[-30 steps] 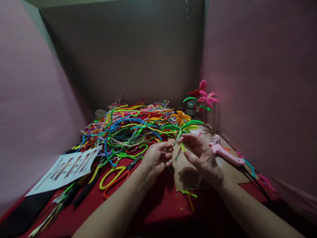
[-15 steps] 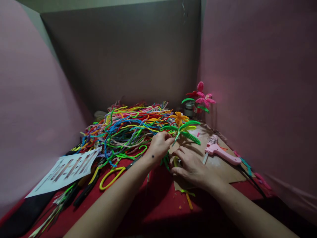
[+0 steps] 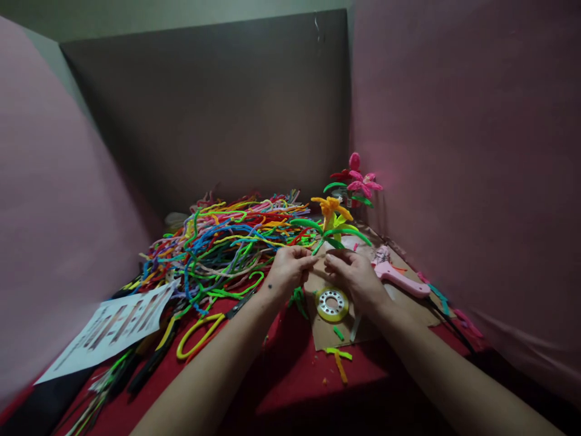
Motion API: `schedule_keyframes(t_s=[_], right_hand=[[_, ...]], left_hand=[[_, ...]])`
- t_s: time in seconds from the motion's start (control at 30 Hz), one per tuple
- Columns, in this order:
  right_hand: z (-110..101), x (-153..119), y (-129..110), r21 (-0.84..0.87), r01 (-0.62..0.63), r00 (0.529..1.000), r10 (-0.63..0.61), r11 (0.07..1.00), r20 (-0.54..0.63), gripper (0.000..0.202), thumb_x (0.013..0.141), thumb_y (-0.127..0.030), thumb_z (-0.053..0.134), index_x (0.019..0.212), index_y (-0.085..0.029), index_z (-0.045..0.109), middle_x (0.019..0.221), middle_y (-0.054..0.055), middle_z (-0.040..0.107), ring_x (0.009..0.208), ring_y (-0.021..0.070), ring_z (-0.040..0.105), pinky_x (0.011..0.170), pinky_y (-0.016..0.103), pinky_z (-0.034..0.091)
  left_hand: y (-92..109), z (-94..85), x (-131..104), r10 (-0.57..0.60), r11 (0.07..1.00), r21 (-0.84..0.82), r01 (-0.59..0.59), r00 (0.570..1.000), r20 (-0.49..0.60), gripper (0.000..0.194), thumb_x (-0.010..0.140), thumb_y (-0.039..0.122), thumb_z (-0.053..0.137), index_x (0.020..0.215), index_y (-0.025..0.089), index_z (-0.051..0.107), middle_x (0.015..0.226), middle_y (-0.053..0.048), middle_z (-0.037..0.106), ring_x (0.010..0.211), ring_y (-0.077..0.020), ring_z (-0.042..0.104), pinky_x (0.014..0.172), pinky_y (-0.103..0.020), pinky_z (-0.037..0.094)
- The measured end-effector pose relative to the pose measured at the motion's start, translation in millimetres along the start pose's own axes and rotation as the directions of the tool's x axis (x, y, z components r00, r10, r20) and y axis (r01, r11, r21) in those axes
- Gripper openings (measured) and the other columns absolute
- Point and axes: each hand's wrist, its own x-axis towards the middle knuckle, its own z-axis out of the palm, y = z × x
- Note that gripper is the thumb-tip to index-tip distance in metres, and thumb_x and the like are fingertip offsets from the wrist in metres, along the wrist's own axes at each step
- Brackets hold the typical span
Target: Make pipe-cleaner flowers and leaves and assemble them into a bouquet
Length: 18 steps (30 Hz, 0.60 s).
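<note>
An orange pipe-cleaner flower (image 3: 331, 212) with long green leaves stands upright above my hands, its green stem running down between them. My left hand (image 3: 293, 266) pinches the lower stem between thumb and fingers. Close beside it, my right hand (image 3: 351, 269) has its fingertips pressed together near the stem; whatever they hold is too small to make out. A roll of clear yellowish tape (image 3: 332, 304) lies flat on the cardboard (image 3: 324, 336), just below my right hand.
Colourful pipe cleaners (image 3: 227, 242) are heaped behind and left. Yellow-handled scissors (image 3: 200, 336), black-and-yellow pliers (image 3: 154, 357) and a printed sheet (image 3: 109, 327) lie left. A pink glue gun (image 3: 403, 280) is right, with pink flowers (image 3: 363, 183) behind.
My right hand has lifted off the tape roll and moved up to the stem. The flower has turned and tilted. The camera view has shifted slightly.
</note>
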Motion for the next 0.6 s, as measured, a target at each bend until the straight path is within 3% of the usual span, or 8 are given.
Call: schedule_keyframes(t_s=[0.07,0.2,0.4,0.5,0.6], right_hand=[[1,4,-2,0.130,-0.051,0.997,0.043,0.990,0.060,0.027,0.070,-0.038,0.063,0.082,-0.014,0.062,0.070,0.002,0.060,0.060,0.0118,0.053,0.056,0.025,0.039],[6,3,-3,0.147,-0.008,0.999,0.000,0.989,0.053,0.021,0.069,-0.034,0.065,0.069,-0.013,0.062,0.059,0.001,0.059,0.054,0.0107,0.051,0.052,0.024,0.036],[8,-4,-2,0.255,-0.011,0.993,-0.018,0.967,0.114,0.018,0.070,-0.031,0.064,0.063,-0.016,0.060,0.058,-0.001,0.057,0.053,0.0101,0.049,0.055,0.025,0.038],[6,-2,-3,0.343,-0.082,0.988,0.031,0.936,0.153,0.017,0.065,-0.028,0.069,0.061,-0.014,0.060,0.057,0.000,0.058,0.052,0.0100,0.049,0.055,0.025,0.037],[5,1,-2,0.397,-0.129,0.984,0.068,0.909,0.165,0.016,0.059,-0.024,0.074,0.061,-0.013,0.062,0.057,0.000,0.058,0.051,0.0099,0.049,0.053,0.025,0.037]], left_hand=[[1,3.3,-10,0.029,0.996,-0.084,-0.028,1.000,0.002,0.022,0.062,0.031,0.065,0.059,0.015,0.050,0.038,0.007,0.043,0.030,-0.0046,0.035,0.032,-0.017,0.023],[-2,7.2,-21,0.073,0.983,-0.172,-0.071,0.997,0.006,0.020,0.064,0.029,0.066,0.064,0.013,0.054,0.046,0.004,0.051,0.033,-0.0056,0.041,0.032,-0.017,0.030],[-8,3.3,-24,-0.004,0.901,-0.425,0.087,0.981,0.192,0.023,0.069,0.032,0.064,0.064,0.013,0.053,0.038,0.006,0.046,0.026,-0.0049,0.036,0.028,-0.017,0.031],[-10,1.2,-25,-0.014,0.878,-0.458,0.142,0.962,0.272,0.024,0.070,0.032,0.064,0.062,0.013,0.052,0.038,0.006,0.045,0.025,-0.0038,0.033,0.027,-0.016,0.028],[-11,0.3,-26,0.013,0.884,-0.451,0.126,0.956,0.294,0.024,0.071,0.032,0.063,0.062,0.012,0.054,0.039,0.005,0.046,0.025,-0.0036,0.034,0.027,-0.016,0.028]])
